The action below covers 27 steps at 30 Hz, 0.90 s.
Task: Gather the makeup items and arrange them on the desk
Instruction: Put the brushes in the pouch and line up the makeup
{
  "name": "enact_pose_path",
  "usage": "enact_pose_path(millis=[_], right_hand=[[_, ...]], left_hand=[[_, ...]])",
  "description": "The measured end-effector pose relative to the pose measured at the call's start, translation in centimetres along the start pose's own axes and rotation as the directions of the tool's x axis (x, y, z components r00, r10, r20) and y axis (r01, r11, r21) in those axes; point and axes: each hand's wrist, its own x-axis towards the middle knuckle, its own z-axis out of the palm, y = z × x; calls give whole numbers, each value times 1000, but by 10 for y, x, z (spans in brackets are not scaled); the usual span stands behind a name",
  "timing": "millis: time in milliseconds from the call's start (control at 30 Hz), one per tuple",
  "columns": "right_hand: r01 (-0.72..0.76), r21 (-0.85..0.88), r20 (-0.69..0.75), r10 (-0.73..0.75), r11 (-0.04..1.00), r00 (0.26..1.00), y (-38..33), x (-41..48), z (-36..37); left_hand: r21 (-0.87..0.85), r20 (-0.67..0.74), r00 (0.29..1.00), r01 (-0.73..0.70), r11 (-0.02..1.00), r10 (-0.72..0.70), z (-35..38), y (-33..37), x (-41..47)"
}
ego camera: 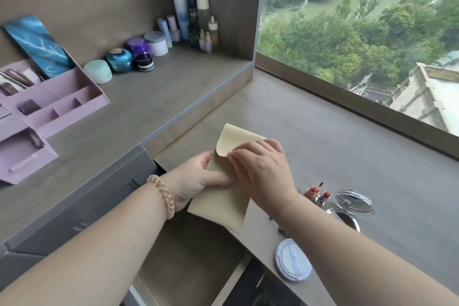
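A beige pouch (pixel 223 204) with a rounded flap hangs above the desk (pixel 347 146) at frame centre. My left hand (pixel 198 179) grips its left edge from underneath. My right hand (pixel 260 169) pinches the flap and curls it back. On the desk under my right forearm lie two red lipsticks (pixel 319 194), a round open compact (pixel 352 202) with a clear lid, and a white powder puff (pixel 293 259) near the front edge. What the pouch holds is hidden.
A raised shelf at the left carries a pink organizer (pixel 49 104), a blue palette (pixel 37 45), several jars (pixel 119 59) and bottles (pixel 193 15) in the corner. A grey drawer unit (pixel 99 194) sits below. A large window (pixel 360 20) borders the desk's far side.
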Motion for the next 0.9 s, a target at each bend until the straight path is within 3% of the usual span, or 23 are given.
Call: enact_pose_path(millis=[100,167,233,300,367,433,500,567,600,667,733,900], right_hand=[[34,38,21,-34,999,999,-12,2,2],[-28,68,37,26,997,999,-15,7,-2],[-303,160,-26,311,940,950,-8,23,-14],[-573,288,-47,609,767,792,17,42,-26],[-678,240,80,682,695,727,36,53,-33],[-624,33,162,612,780,774,40,55,-32],[-488,-180,127,512,854,849,35,48,-30],[-313,-211,64,332,926,941,29,41,-28],[-250,-144,66,261,957,963,26,38,-26],[-263,51,215,246,963,945,16,33,-26],[-337,166,400,249,927,882,7,27,-24],[-195,63,515,136,979,846,-9,20,-17]], left_hand=[[1,-22,999,-30,1000,30,4,9,-3],[47,-6,999,-43,998,43,3,9,-6],[138,-3,1000,-17,990,17,-1,5,-12],[172,9,1000,19,985,-21,-3,0,-17],[151,34,999,27,988,-32,-3,-3,-21],[118,80,996,21,993,-31,-1,-4,-22],[95,109,994,20,995,-30,1,-3,-21],[70,109,994,6,998,-14,1,-2,-22],[61,98,995,-3,998,-3,1,-1,-22],[56,81,997,-21,998,16,0,0,-22],[73,67,997,-29,997,24,0,-1,-22],[128,72,996,-61,990,52,9,-7,-23]])
